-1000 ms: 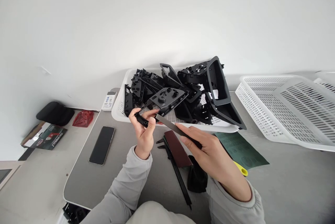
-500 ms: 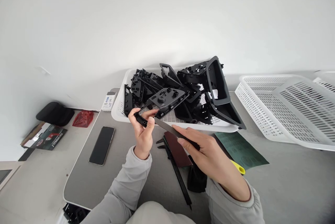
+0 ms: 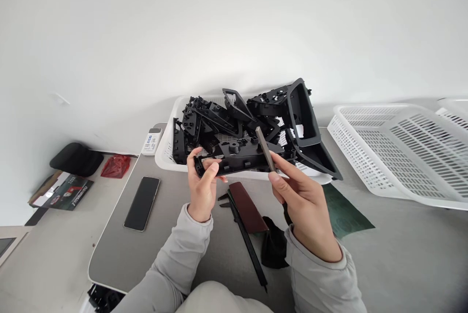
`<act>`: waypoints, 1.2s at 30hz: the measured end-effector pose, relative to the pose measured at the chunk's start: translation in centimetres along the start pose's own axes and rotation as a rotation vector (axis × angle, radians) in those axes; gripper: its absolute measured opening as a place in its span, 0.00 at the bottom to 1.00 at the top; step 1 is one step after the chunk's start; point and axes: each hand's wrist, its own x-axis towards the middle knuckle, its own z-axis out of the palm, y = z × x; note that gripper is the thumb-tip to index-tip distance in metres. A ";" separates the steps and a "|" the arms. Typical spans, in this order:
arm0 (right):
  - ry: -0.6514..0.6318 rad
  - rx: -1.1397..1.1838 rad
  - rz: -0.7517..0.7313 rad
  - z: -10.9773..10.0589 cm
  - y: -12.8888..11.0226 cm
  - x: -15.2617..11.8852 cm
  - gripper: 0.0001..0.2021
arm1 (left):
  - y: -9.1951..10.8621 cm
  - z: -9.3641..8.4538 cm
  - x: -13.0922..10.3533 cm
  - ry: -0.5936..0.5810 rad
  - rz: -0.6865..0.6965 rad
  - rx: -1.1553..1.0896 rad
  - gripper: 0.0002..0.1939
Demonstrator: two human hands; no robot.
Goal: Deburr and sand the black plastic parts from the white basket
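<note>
My left hand (image 3: 203,185) is closed on the left end of a black plastic trim part (image 3: 239,160), which lies roughly level in front of the basket's near rim. Clips and a round boss show on the part. In my right hand (image 3: 302,201) is a flat metal file (image 3: 265,148), its blade pointing up and to the left. The blade crosses in front of the part's right half; I cannot tell whether it touches. Behind, a white plastic basket (image 3: 166,162) holds several similar black parts (image 3: 305,113).
On the table lie a caliper (image 3: 248,244), dark red sandpaper (image 3: 248,208), a black cloth-like item (image 3: 274,247) and green sandpaper (image 3: 345,210). A phone (image 3: 142,204) and a small white device (image 3: 151,142) are leftward. Another white basket (image 3: 354,157) stands right.
The black part has turned from slanting to nearly level. The file has moved up and right, away from my left hand, its blade now steeper. My right hand hides the yellow handle seen earlier.
</note>
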 end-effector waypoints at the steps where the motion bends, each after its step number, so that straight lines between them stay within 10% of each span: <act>1: 0.006 0.005 -0.004 0.0 0.1 0.1 0.21 | 0.0 -0.1 0.0 0.001 -0.003 0.005 0.28; 14: -0.004 0.086 -0.003 0.4 0.6 0.4 0.19 | -0.5 0.5 -0.3 0.092 -0.032 -0.066 0.53; 22: -0.079 0.117 0.025 0.9 0.8 0.4 0.18 | 0.0 0.6 0.3 0.079 -0.125 -0.190 0.26; 36: -0.124 0.094 -0.021 1.1 0.6 0.8 0.16 | -0.1 0.3 0.3 -0.083 -0.152 -0.116 0.19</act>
